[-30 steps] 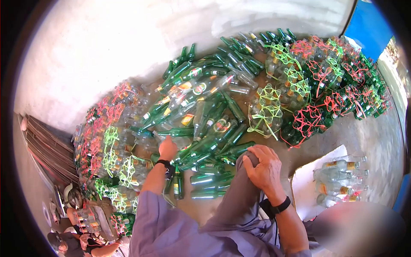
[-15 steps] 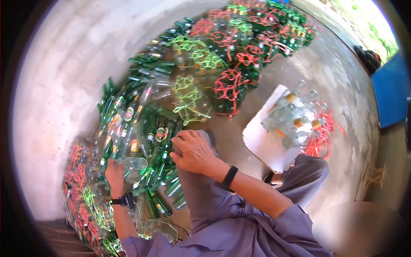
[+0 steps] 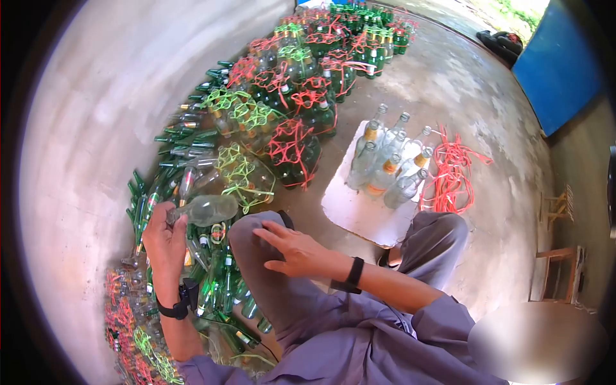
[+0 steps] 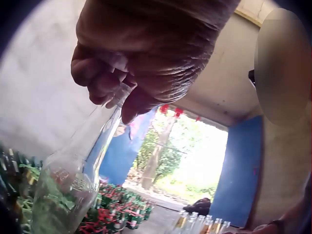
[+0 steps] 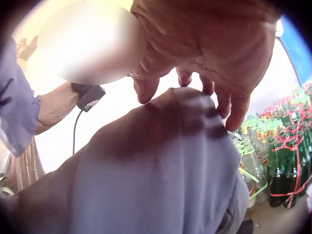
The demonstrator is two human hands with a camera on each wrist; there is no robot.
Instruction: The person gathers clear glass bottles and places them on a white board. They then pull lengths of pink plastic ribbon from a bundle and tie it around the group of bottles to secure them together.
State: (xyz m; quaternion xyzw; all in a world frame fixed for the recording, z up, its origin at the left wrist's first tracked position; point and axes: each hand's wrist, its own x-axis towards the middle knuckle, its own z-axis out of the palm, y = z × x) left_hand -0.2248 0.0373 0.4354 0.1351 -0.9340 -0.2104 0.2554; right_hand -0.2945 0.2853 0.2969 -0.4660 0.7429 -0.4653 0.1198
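Note:
A clear glass bottle (image 3: 212, 210) lies nearly level above the loose green bottles, its neck pinched by my left hand (image 3: 165, 247). In the left wrist view the fingers of the left hand (image 4: 141, 58) curl round the neck of the clear bottle (image 4: 66, 190), whose body points down. My right hand (image 3: 301, 253) rests with spread fingers on the raised knee (image 3: 253, 234). The right wrist view shows the right hand (image 5: 204, 53) over the trousered knee (image 5: 165, 146), with no bottle in it.
Several clear bottles (image 3: 388, 163) stand on a white board (image 3: 350, 215), beside a heap of red straps (image 3: 452, 173). Bundles tied with red and green straps (image 3: 295, 151) line the wall. A blue door (image 3: 558, 70) and a wooden stool (image 3: 561, 269) are at the right.
The left hand has risen from the bottle pile with the clear bottle. The head view has swung rightward, bringing the board and doorway further in. The right hand stays at the knee.

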